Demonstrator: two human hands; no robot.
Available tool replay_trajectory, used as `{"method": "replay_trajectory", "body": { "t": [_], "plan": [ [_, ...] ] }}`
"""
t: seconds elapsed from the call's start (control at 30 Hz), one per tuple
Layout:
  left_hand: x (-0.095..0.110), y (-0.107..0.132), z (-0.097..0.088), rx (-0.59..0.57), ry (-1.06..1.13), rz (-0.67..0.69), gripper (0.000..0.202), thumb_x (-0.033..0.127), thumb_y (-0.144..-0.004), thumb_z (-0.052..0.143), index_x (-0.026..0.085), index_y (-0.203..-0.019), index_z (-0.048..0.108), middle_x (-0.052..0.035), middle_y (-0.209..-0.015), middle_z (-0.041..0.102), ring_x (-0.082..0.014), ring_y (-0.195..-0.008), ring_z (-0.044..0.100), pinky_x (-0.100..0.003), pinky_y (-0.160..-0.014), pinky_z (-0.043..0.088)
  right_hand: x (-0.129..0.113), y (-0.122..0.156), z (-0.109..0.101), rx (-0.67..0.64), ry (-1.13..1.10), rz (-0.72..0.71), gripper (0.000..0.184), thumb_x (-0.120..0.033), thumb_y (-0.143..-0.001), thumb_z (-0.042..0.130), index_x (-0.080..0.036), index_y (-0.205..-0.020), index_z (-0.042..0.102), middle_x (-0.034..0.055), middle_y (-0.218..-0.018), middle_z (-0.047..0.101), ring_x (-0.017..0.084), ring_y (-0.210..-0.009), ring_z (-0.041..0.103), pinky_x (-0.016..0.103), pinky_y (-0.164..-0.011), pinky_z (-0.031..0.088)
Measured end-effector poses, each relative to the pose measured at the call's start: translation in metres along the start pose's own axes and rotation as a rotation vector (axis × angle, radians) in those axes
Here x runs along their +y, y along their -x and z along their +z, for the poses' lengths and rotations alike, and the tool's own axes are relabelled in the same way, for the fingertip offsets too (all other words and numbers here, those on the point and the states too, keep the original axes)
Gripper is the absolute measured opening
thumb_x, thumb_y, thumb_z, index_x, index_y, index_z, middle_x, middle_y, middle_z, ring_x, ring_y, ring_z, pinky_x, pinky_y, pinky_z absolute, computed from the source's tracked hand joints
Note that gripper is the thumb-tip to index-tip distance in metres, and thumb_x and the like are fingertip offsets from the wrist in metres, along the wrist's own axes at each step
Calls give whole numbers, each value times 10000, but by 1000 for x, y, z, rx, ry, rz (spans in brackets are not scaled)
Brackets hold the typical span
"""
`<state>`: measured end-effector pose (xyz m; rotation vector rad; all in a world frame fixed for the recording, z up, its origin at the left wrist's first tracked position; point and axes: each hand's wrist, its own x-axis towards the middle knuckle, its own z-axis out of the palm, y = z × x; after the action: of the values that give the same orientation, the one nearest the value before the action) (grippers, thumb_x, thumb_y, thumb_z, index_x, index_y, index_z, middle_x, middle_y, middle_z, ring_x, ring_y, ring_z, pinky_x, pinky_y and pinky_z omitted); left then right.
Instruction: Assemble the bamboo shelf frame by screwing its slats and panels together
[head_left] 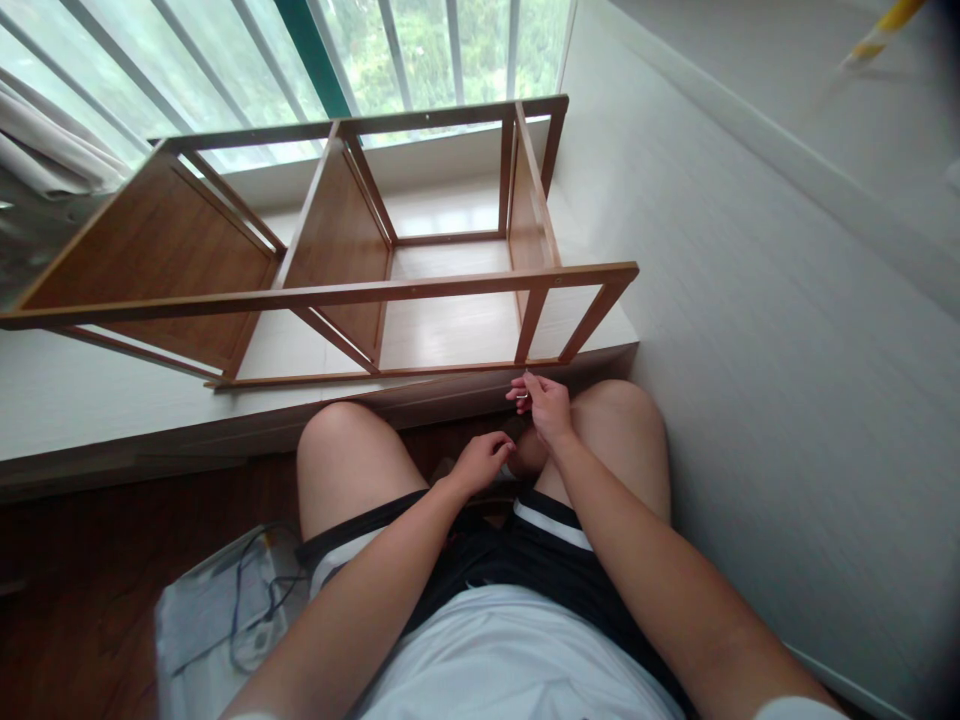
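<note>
The right forearm [637, 530] slants forward and inward across the right thigh [626, 450], bringing the right hand [546, 405] in front of the ledge's near edge, close to its right corner. Thumb and forefinger are drawn together, the other fingers loosely bent; a small pale glint shows there, perhaps a tiny fitting or a ring, too small to tell. The left forearm [409, 565] angles inward too, with the left hand [480, 462] lower, over the gap between the thighs, back upward and fingers loosely curled; whether it grips anything I cannot tell. The wooden shelving unit [341, 240] lies on its side upon the white window ledge [112, 400], its lower rail along the near edge, just beyond the knees.
</note>
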<state>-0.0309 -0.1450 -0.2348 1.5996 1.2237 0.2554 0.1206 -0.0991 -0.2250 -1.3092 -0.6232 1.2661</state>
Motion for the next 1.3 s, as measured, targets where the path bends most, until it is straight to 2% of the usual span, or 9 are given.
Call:
{"method": "replay_trajectory", "body": {
  "t": [0.23, 0.33, 0.57, 0.77, 0.97, 1.3],
  "plan": [
    [-5, -2, 2, 0, -6, 32, 268, 295, -873, 461, 171, -916, 694, -29, -792, 685, -160, -728, 605, -258, -691, 464, -5, 5, 4, -114, -312, 122, 281, -461, -775, 679, -181, -767, 661, 30, -653, 706, 113, -506, 565, 229, -452, 439],
    [-7, -4, 3, 4, -13, 47, 262, 290, -870, 461, 172, -905, 691, -28, -792, 687, -159, -739, 606, -257, -708, 452, -6, 5, 3, -142, -358, 158, 263, -454, -779, 679, -193, -786, 653, 16, -664, 695, 120, -531, 574, 236, -466, 440],
    [-9, -4, 2, -1, -15, 63, 269, 306, -878, 457, 169, -908, 687, -35, -821, 692, -159, -763, 610, -251, -710, 444, -8, 10, 2, -155, -353, 148, 287, -472, -760, 707, -195, -761, 633, -5, -649, 658, 101, -499, 530, 223, -433, 404],
    [-9, -3, 2, -11, -14, 57, 275, 302, -877, 452, 167, -917, 688, -35, -810, 687, -165, -758, 605, -259, -705, 455, -7, 9, 2, -79, -287, 106, 319, -472, -713, 746, -170, -718, 644, -2, -593, 643, 84, -461, 506, 201, -397, 387],
    [-10, -4, 3, -3, -5, 59, 281, 326, -881, 463, 169, -917, 693, -38, -818, 685, -163, -758, 601, -258, -708, 452, -3, 6, 2, -22, -225, 77, 308, -451, -721, 737, -153, -700, 663, 16, -571, 656, 77, -418, 487, 194, -367, 377],
    [-6, -1, 2, -2, 13, 28, 283, 317, -874, 476, 160, -941, 700, -40, -784, 670, -164, -718, 589, -256, -648, 469, -1, 6, 3, -13, -180, 40, 302, -447, -762, 702, -151, -713, 667, 18, -582, 661, 73, -419, 484, 192, -370, 382]
  ]
}}
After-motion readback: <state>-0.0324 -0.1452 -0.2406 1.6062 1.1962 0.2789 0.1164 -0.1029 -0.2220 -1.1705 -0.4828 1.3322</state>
